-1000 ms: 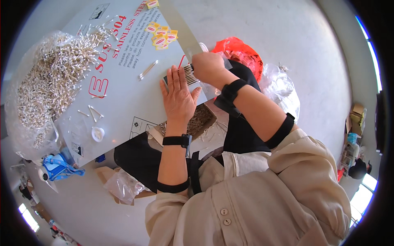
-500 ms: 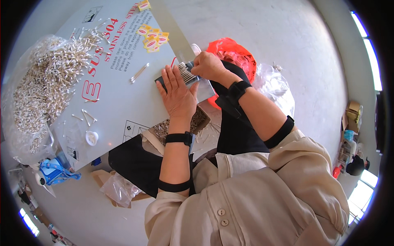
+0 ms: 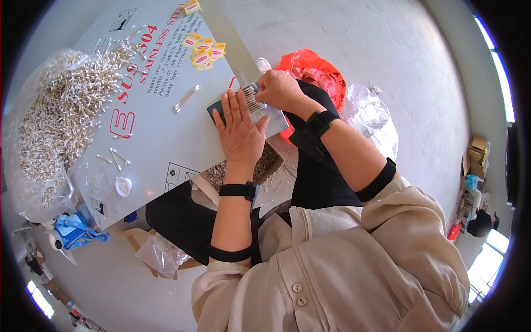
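Note:
My left hand [image 3: 240,133] lies flat with its fingers stretched over a dark grey flat piece [image 3: 215,110] at the table's right edge. Beside those fingers, a row of cotton swabs [image 3: 252,100] lies side by side on the dark piece. My right hand [image 3: 281,91] is closed at the right end of this row, its fingertips curled in. What it pinches is hidden. Two loose cotton swabs [image 3: 186,99] lie to the left. Below my left hand, a cardboard box [image 3: 271,160] holds many swabs.
A large clear bag [image 3: 22,122] heaped with cotton swabs fills the table's left side. Yellow packets [image 3: 203,52] lie toward the far edge; a small white round container [image 3: 123,186] sits near. A red plastic bag [image 3: 334,77] and a clear bag [image 3: 368,119] are on the right.
My left hand has shifted slightly, and more of the swab row shows beside its fingers. My right hand stays closed at the row's right end.

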A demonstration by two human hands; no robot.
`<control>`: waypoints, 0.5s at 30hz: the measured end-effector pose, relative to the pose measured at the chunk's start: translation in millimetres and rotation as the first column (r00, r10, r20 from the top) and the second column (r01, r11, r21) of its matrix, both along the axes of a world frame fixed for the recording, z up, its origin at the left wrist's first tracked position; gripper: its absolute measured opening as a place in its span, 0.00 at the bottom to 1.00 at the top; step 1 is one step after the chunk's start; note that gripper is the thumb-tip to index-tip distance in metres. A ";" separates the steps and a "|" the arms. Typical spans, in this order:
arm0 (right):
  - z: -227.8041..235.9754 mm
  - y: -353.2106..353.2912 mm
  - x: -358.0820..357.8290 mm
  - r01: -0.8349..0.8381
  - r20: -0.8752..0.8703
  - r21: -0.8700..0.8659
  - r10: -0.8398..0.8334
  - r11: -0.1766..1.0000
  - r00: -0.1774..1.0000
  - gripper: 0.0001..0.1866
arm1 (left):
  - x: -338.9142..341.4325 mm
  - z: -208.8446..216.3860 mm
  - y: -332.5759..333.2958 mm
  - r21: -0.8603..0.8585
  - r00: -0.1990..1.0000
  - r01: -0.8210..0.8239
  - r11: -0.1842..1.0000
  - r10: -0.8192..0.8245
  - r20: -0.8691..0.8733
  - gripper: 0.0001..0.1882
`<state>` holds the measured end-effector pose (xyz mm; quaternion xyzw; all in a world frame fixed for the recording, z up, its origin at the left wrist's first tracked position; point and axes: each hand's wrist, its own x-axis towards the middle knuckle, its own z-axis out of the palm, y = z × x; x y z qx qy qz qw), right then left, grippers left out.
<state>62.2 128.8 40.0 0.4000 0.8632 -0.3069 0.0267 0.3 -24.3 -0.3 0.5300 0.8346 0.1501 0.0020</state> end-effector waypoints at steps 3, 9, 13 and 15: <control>3.1 -2.8 -0.7 -0.025 0.005 0.052 0.025 0.998 1.000 0.12 | -0.5 1.9 1.0 0.004 1.000 0.018 1.000 -0.018 0.015 0.44; 11.0 -8.3 -4.4 -0.083 0.058 0.108 0.077 0.991 0.995 0.12 | 1.4 4.5 9.9 0.022 0.997 0.068 0.997 -0.069 0.030 0.42; 6.0 -12.3 -2.7 -0.092 0.008 0.147 0.092 0.985 0.996 0.11 | 5.6 3.7 18.1 0.009 0.995 0.087 0.996 -0.088 0.046 0.41; -0.9 -11.8 5.1 -0.061 -0.057 0.182 0.072 0.981 0.996 0.11 | 4.5 4.1 15.9 0.076 0.991 0.081 0.994 -0.089 0.103 0.40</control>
